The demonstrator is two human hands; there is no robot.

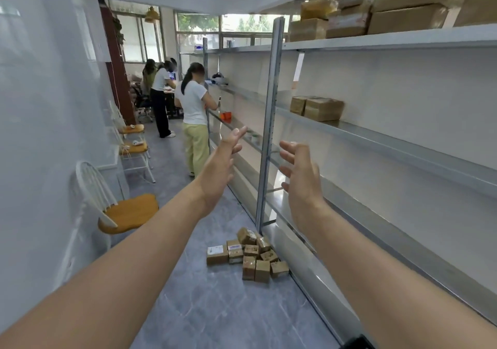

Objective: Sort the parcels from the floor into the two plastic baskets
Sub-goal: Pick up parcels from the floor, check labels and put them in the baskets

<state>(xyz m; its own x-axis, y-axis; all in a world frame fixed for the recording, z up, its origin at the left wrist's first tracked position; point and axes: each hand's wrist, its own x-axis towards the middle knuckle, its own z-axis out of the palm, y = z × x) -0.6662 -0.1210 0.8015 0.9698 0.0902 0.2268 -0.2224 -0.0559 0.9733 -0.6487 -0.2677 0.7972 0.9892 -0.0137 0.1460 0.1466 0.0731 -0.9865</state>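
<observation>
Grey floor (215, 311) beside shelving (403, 39): parcels (250, 254) heaped at 6 o'clock, apparently awaiting sorting. Left hand (223, 168) and right hand (301, 184) hover above, fingers released, empty, seemingly poised to reach.

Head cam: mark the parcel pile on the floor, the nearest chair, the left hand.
parcel pile (251, 251), head view, a box in mid-heap.
nearest chair (131, 210), head view, its wooden seat.
left hand (219, 169), head view, middle of the hand.

Stockroom or parcel depot: long metal shelving (376, 138) holding cardboard boxes (320, 107), small parcels (250, 257) heaped on floor.
</observation>
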